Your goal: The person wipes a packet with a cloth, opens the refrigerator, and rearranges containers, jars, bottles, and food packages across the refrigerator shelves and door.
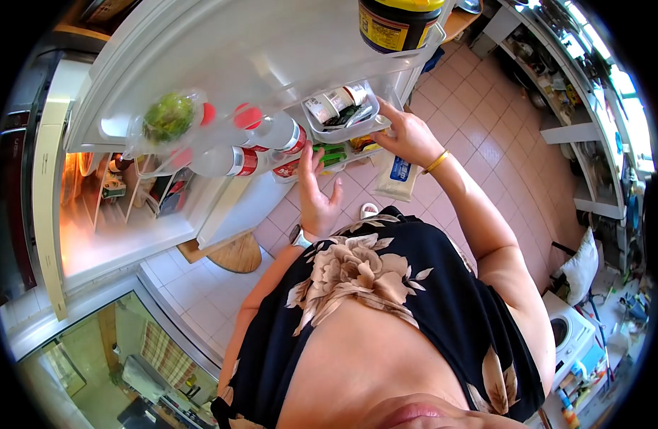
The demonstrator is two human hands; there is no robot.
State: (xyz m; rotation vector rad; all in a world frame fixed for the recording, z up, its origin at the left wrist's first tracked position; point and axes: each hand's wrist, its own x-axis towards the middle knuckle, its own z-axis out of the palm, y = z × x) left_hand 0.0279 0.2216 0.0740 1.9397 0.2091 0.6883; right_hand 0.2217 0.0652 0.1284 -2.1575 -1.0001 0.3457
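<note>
My right hand [408, 136] has its thumb and fingers at the right edge of a clear plastic bin [343, 131], which holds small white cups and dark packets. The bin sits at the fridge door's shelf. My left hand [318, 200] is raised below the bin with its fingers apart and nothing in it. Beside it on the left lie clear bottles [229, 161] with red labels in the door rack. Green packets [333, 155] show under the bin. A clear bag of green vegetables [169, 118] is farther left in the rack.
The fridge door [222, 50] stands open, with a lit compartment [121, 236] at the left. A black tub with a yellow lid [393, 27] is on the upper door rack. A white bag with a blue label [397, 176] is beyond my right hand. Shelving [568, 134] lines the right.
</note>
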